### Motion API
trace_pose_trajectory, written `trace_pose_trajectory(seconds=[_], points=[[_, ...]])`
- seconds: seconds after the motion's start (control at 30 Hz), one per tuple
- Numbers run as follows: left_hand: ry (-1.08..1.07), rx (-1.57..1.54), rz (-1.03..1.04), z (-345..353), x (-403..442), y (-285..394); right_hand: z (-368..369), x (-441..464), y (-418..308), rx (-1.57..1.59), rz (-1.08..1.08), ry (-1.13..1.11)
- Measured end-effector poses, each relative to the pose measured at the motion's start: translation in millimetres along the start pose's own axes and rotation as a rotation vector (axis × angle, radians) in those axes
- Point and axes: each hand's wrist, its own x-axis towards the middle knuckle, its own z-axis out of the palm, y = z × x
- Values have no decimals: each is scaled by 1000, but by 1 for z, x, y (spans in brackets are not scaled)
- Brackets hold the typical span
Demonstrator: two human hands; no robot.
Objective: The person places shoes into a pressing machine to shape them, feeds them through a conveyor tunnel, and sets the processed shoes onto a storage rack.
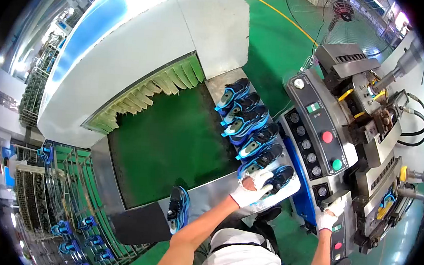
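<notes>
My left hand [252, 187], in a white glove, reaches over the near end of a row of blue and black shoes [251, 123]. Its fingers are bent against the nearest shoe [281, 178]; whether they grip it is hard to make out. The row stands on a metal ledge. My right hand [330, 215], also gloved, rests at the lower edge of the machine's control panel [324, 134], by a metal part. Its fingertips are partly hidden. A single blue and black shoe [178, 209] lies on the front ledge, left of my left arm.
A white and blue housing [144, 46] with green flaps stands over a green conveyor belt [162, 144]. Clamping machinery [375, 157] with hoses fills the right side. Wire racks [79, 197] holding blue parts stand at left. A fan [342, 8] is at the upper right.
</notes>
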Motion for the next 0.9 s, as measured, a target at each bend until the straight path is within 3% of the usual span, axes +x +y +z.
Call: trace_pose_trajectory(seconds=[0.03,0.1,0.17,0.2,0.23,0.27,0.37,0.5,0.57,0.63,0.7,0.73,0.77,0.8,0.83,0.9], points=[[24,-42,-7,-23,6,5,-2,-11,-20,-13,14,-2],[242,23,-56,-22,14,-18,1,-29,-77,447,-44,-47],[111,231,-117,19,21,-66,-28,-41,-176,696,217,-427],[-98,117,-291,14,31,-72,-6,-46,-208,817,314,-562],[-42,199,-231,23,29,-83,-64,-54,-267,920,394,-628],[-36,141,-222,23,31,-86,32,-55,-271,692,357,-441],[-52,140,-227,14,40,-79,64,-51,-291,626,373,-343],[-4,79,-281,9,37,-72,35,-47,-269,751,594,-236],[10,60,-330,14,32,-74,-7,-59,-237,1132,659,-192],[-114,124,-369,7,19,-26,0,-84,-196,1184,686,-150],[-222,87,-290,4,2,29,-19,-128,-157,1331,762,-165],[-218,6,-225,25,-16,14,-11,-162,-144,1362,825,-149],[-244,11,-144,35,-28,42,-4,-190,-121,1416,885,-135],[-437,-68,-223,38,-34,80,-24,-220,-96,1398,980,-122],[-459,26,-110,54,-47,109,-55,-253,-78,1392,1079,-110],[-538,58,104,97,-76,140,-53,-318,-40,1464,1153,170]])
